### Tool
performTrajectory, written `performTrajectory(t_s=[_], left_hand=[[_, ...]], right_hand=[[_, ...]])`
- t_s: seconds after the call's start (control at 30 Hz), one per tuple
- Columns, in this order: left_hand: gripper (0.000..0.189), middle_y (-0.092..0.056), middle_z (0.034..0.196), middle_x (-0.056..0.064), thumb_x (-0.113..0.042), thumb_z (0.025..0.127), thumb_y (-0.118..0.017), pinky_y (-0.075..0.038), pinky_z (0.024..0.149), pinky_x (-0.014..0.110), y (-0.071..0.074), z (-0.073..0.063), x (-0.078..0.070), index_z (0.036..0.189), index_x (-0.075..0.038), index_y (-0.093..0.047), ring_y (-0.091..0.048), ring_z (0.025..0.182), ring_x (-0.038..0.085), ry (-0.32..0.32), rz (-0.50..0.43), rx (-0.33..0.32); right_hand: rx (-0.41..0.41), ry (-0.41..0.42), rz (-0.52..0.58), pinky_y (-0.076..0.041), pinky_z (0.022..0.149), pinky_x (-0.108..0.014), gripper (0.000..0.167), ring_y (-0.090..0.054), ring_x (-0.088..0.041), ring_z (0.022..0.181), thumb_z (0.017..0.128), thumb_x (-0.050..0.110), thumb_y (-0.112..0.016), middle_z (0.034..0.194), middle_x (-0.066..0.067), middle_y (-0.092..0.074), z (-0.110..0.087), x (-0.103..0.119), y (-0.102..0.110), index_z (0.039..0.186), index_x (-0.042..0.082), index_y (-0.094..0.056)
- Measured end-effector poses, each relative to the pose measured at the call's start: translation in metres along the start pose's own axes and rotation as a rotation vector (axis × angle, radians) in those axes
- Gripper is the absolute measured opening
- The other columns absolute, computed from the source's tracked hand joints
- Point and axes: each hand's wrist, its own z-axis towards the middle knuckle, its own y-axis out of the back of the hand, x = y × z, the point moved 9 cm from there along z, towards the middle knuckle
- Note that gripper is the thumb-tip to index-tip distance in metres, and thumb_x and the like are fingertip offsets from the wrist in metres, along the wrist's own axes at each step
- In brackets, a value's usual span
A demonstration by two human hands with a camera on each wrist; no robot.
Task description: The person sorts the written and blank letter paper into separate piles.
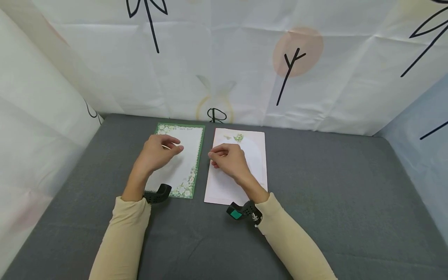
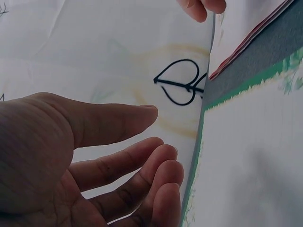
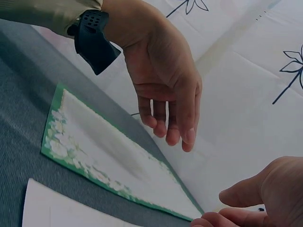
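Observation:
My left hand (image 1: 159, 151) hovers above a green-bordered sheet of paper (image 1: 175, 171) with white flowers along its edges. In the left wrist view, that hand's thumb and fingers (image 2: 116, 124) are apart, with nothing between them. To the right lies a pale pink and white stack of paper (image 1: 224, 186), printed with a small green motif near its top. My right hand (image 1: 229, 159) is over this stack, fingers loosely bent and holding nothing that shows. The right wrist view catches only part of the right hand (image 3: 265, 194), at the lower right corner.
Both papers lie side by side on a dark grey cloth-covered table (image 1: 322, 194), a narrow strip of cloth between them. Behind the table hangs a white curtain (image 1: 238, 50) with plant drawings. Each wrist wears a black strap-on camera mount (image 1: 157, 194).

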Motion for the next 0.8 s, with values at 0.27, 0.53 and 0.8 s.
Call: performTrajectory(t_s=[0.27,0.53,0.8], left_hand=[[0.036,-0.068,0.104,0.016,-0.023,0.099,-0.067,-0.051,0.073,0.036,-0.024,0.004,-0.01,0.125,0.002,-0.067,-0.066,0.098,0.031,-0.047,0.002,0.044],[0.034,-0.068,0.105,0.015,-0.021,0.099,-0.066,-0.053,0.076,0.042,-0.042,0.006,-0.017,0.125,0.001,-0.068,-0.067,0.1,0.032,-0.077,-0.003,0.072],[0.036,-0.069,0.107,0.015,-0.022,0.099,-0.066,-0.053,0.078,0.044,-0.055,0.007,-0.02,0.127,0.001,-0.067,-0.067,0.102,0.033,-0.107,-0.021,0.08]], right_hand=[[-0.024,0.011,-0.068,-0.059,0.067,-0.034,0.015,-0.073,-0.03,0.075,0.094,0.01,-0.07,0.089,-0.018,-0.073,-0.006,-0.003,0.019,0.103,-0.001,-0.075],[-0.053,0.034,-0.13,-0.057,0.064,-0.029,0.015,-0.072,-0.03,0.075,0.094,0.011,-0.07,0.088,-0.017,-0.074,-0.015,-0.008,0.041,0.103,0.0,-0.075],[-0.076,0.071,-0.151,-0.056,0.062,-0.027,0.017,-0.072,-0.033,0.075,0.093,0.008,-0.07,0.088,-0.018,-0.073,-0.025,-0.012,0.062,0.105,-0.004,-0.074]])
